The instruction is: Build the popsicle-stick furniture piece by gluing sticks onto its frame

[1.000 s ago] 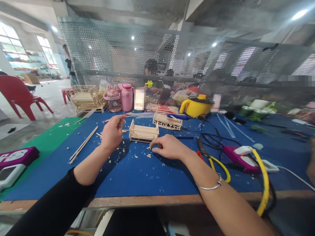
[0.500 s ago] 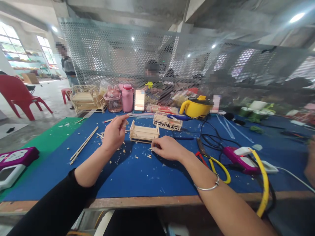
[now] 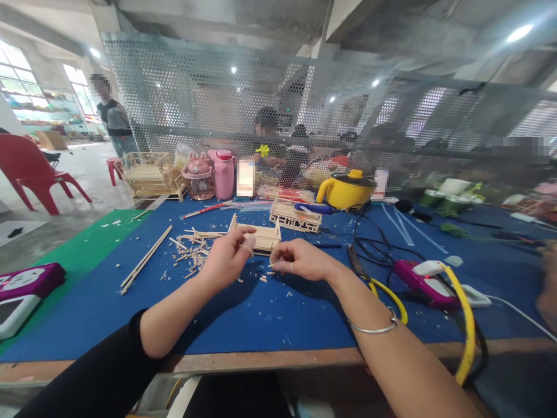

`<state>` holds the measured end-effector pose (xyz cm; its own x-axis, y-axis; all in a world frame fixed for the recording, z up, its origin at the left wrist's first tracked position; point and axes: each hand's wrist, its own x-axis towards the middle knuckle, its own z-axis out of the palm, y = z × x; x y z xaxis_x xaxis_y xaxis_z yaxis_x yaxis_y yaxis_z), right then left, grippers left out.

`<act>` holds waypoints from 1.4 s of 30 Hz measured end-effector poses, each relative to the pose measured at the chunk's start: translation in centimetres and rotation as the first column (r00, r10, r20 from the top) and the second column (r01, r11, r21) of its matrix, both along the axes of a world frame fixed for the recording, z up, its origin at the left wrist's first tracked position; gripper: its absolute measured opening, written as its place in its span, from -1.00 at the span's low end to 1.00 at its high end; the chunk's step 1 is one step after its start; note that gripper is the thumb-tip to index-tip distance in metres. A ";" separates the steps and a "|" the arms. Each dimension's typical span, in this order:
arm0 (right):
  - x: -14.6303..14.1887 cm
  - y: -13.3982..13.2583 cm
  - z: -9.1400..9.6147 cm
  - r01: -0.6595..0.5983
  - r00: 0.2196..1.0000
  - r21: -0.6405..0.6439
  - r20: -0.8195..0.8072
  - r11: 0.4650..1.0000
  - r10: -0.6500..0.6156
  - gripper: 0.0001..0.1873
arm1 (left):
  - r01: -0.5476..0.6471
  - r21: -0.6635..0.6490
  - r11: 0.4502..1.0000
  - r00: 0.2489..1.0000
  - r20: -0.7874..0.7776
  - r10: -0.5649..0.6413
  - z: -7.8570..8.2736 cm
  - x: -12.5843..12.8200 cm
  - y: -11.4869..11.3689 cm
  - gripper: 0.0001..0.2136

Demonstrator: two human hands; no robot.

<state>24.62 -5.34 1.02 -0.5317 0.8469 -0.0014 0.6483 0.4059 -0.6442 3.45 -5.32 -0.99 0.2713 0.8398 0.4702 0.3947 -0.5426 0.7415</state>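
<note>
My left hand (image 3: 230,255) is closed, fingertips together, just in front of a small wooden stick model (image 3: 263,237) shaped like a little bed or bench. Something pale shows at those fingertips, too unclear to name. To the right, my right hand (image 3: 304,258) pinches a short piece of wooden stick (image 3: 271,266) low over the mat, near the model's front right corner. Part of the model is hidden behind my left hand. Loose cut stick pieces (image 3: 191,255) are scattered left of it, and a few lie between my hands.
Behind the model stands another stick model (image 3: 296,216) with a blue tool on it. A yellow pot (image 3: 348,190), pink flask (image 3: 224,174) and phone (image 3: 246,179) line the back. Yellow-handled pliers (image 3: 389,299), cables and a purple power strip (image 3: 426,283) lie right. Two long sticks (image 3: 147,258) lie left.
My left hand has come right and nearer, from beside the model to in front of it, uncovering the stick pieces. My right hand has shifted slightly right.
</note>
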 end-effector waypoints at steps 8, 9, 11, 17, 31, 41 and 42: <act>-0.4 0.1 -0.6 -0.009 0.992 -0.011 -0.129 1.000 0.008 -0.75 | 0.189 -0.255 0.948 0.982 0.023 -0.190 -1.1 2.3 -1.3 -0.66; -0.5 0.1 -0.7 -0.002 0.989 -0.007 -0.147 1.000 0.001 -0.73 | 0.204 -0.263 0.943 0.979 0.067 -0.193 -1.1 2.2 -1.2 -0.65; -0.4 0.1 -0.5 0.032 0.984 -0.005 -0.175 0.999 -0.033 -0.68 | 0.245 -0.280 0.928 0.966 0.151 -0.209 -1.1 2.1 -0.9 -0.65; 0.5 -0.2 0.8 0.109 0.991 0.019 -0.075 0.994 -0.107 -0.47 | 0.315 -0.317 0.895 0.932 0.283 -0.228 -0.7 2.0 -1.0 -0.67; 1.0 -0.9 1.1 -0.135 0.935 -0.319 -0.354 0.938 0.014 -0.69 | 0.309 -0.255 0.916 0.926 0.299 -0.229 -1.1 2.0 -0.8 -0.65; 1.3 -1.4 1.6 -0.084 0.972 -0.379 -0.234 0.921 -0.008 -0.79 | 0.315 -0.221 0.923 0.936 0.234 -0.264 -1.1 1.9 -0.9 -0.64; 1.6 -1.3 1.6 -0.086 0.977 -0.398 -0.215 0.913 -0.002 -0.79 | 0.312 -0.221 0.924 0.938 0.227 -0.262 -1.1 1.9 -0.9 -0.64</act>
